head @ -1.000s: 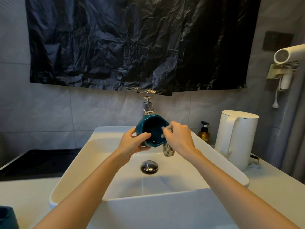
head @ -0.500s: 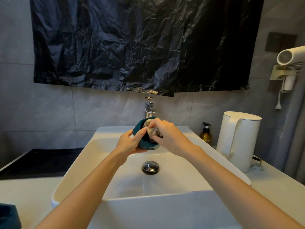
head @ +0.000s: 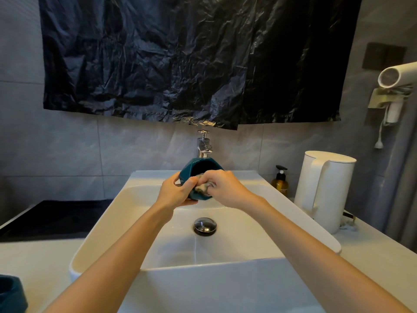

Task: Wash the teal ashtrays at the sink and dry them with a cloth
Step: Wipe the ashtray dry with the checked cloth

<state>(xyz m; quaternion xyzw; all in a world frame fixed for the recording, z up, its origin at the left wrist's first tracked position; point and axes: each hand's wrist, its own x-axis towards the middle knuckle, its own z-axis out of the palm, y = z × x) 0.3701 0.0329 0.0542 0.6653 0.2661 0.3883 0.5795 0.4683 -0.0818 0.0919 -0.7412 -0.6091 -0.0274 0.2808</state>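
Observation:
A teal, faceted ashtray [head: 191, 171] is held tilted above the white sink [head: 101, 233], its opening turned toward me, just below the chrome tap [head: 203, 144]. My left hand [head: 174, 192] grips its left and lower side. My right hand [head: 222, 188] pinches a bunched pale checked cloth [head: 201, 188] against the ashtray's lower inside rim. A second teal ashtray [head: 10, 294] shows partly at the bottom left corner on the counter.
A white kettle [head: 325, 188] and an amber pump bottle [head: 280, 181] stand right of the sink. A black cooktop [head: 49, 219] lies to the left. A hair dryer [head: 397, 75] hangs on the right wall. Black plastic sheeting [head: 191, 59] covers the wall above. The drain plug [head: 205, 225] sits in the basin.
My right hand brought the cloth from the ashtray's right edge into its bowl, then down to the lower rim. The ashtray has tilted slightly in my left hand.

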